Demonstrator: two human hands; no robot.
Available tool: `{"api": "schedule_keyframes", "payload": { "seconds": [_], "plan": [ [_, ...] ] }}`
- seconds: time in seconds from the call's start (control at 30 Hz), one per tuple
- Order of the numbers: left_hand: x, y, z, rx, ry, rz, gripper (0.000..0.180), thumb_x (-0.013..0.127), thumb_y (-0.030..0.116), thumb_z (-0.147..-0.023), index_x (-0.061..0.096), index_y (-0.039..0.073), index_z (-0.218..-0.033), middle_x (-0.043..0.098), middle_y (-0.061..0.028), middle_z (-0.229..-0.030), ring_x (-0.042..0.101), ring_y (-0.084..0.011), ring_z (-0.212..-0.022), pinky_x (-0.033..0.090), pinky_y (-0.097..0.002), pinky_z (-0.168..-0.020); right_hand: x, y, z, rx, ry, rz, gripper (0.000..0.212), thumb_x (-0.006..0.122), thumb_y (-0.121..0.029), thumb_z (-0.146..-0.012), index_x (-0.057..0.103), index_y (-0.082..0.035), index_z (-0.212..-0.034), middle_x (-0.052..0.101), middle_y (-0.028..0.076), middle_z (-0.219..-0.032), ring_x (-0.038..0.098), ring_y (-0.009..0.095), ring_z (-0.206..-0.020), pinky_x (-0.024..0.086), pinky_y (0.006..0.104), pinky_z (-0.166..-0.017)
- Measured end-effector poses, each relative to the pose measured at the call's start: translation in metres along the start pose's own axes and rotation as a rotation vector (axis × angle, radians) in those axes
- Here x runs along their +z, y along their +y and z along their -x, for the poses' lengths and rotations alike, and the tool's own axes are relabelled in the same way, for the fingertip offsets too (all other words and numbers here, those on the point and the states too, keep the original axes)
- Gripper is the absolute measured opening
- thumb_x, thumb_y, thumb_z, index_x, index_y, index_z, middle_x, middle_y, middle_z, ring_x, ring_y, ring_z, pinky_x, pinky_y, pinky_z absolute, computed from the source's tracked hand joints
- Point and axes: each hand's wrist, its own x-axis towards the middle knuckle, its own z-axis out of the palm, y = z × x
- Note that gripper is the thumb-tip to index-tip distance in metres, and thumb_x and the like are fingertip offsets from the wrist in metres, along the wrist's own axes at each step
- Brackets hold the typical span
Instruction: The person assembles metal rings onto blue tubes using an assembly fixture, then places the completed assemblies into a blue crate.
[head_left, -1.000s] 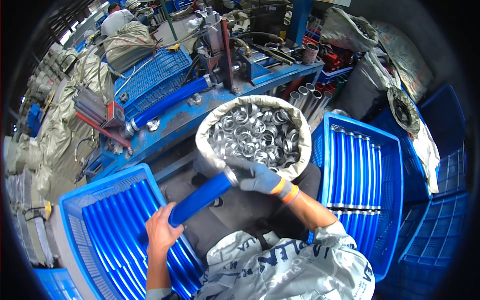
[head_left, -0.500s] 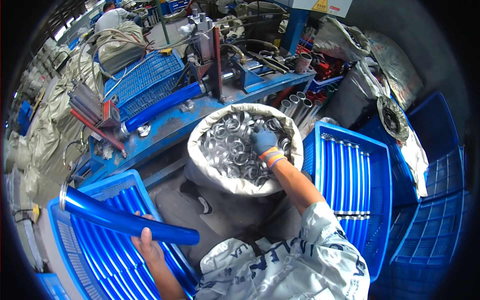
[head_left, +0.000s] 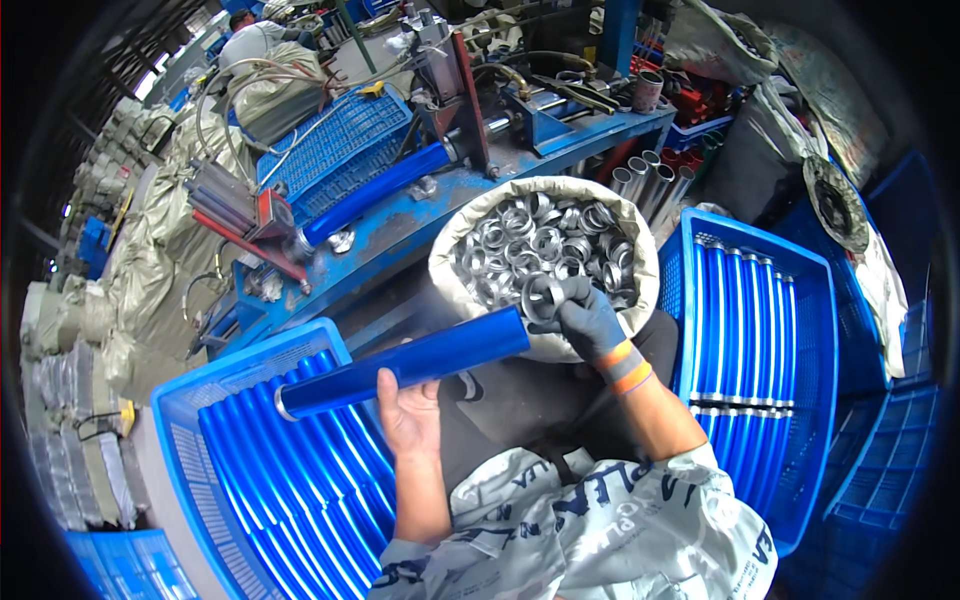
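Note:
My bare left hand (head_left: 410, 415) grips a shiny blue tube (head_left: 420, 358) from below, its thumb against the near side. A silver collar shows at the tube's left end; the right end is lifted a little. My right hand (head_left: 588, 318), in a dark grey glove with an orange cuff, pinches a silver metal ring (head_left: 541, 298) close to that right end. Whether ring and tube touch, I cannot tell. Just beyond stands a white sack (head_left: 447, 250) with a rolled rim, filled with loose rings of the same sort.
Blue tubes fill a left crate (head_left: 180, 440) and a right crate (head_left: 815, 400). Across the far side runs a blue workbench (head_left: 375, 255) with a clamped blue tube (head_left: 380, 195). Metal tubes (head_left: 650, 180) stand beside it. Another person (head_left: 250, 40) is at the far left.
My right hand has come out of the sack with a ring and moved toward me. My left hand has brought the tube rightward and up, its right end now near the ring.

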Motion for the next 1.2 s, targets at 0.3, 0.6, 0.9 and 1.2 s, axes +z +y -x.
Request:
{"api": "schedule_keyframes", "payload": {
  "seconds": [0.3, 0.6, 0.9, 1.2],
  "plan": [
    [0.003, -0.003, 0.001, 0.11, 0.044, -0.085, 0.054, 0.081, 0.035, -0.111, 0.064, 0.007, -0.154, 0.074, -0.0159, -0.149, 0.075, -0.0327, -0.135, 0.063, -0.0521, -0.115, 0.041, -0.004, 0.004, -0.033, 0.057, 0.461, 0.067, 0.086, 0.001, -0.096, 0.063, 0.007, -0.159, 0.074, 0.01, -0.149, 0.071, 0.019, -0.132, 0.056, 0.0368, -0.118],
    [-0.036, 0.012, -0.032, 0.104, 0.161, -0.058, 0.06, 0.082, 0.046, -0.109, 0.066, 0.007, -0.151, 0.075, -0.0116, -0.146, 0.072, -0.0279, -0.137, 0.058, -0.0487, -0.12, 0.055, -0.004, -0.077, 0.144, -0.152, 0.612, 0.059, 0.084, -0.01, -0.102, 0.069, 0.001, -0.158, 0.078, 0.008, -0.144, 0.071, 0.013, -0.129, 0.057, 0.0327, -0.115],
    [-0.064, 0.051, -0.056, 0.087, 0.224, 0.153, 0.073, 0.084, 0.052, -0.106, 0.061, 0.002, -0.153, 0.069, -0.0135, -0.154, 0.069, -0.0275, -0.14, 0.058, -0.0457, -0.121, 0.064, 0.055, -0.349, -0.303, -0.13, 1.461, 0.076, 0.078, -0.042, -0.105, 0.056, -0.008, -0.169, 0.055, 0.023, -0.174, 0.051, 0.045, -0.16, 0.04, 0.0483, -0.134],
    [-0.09, 0.057, -0.087, 0.083, 0.235, 0.131, 0.064, 0.081, 0.046, -0.11, 0.062, 0.004, -0.154, 0.066, -0.0136, -0.154, 0.066, -0.0278, -0.141, 0.058, -0.0434, -0.117, 0.003, 0.077, -0.49, -0.982, 0.274, 2.347, 0.097, 0.087, -0.026, -0.087, 0.045, -0.024, -0.174, 0.058, 0.014, -0.165, 0.052, 0.041, -0.157, 0.037, 0.0721, -0.128]
  ]
}}
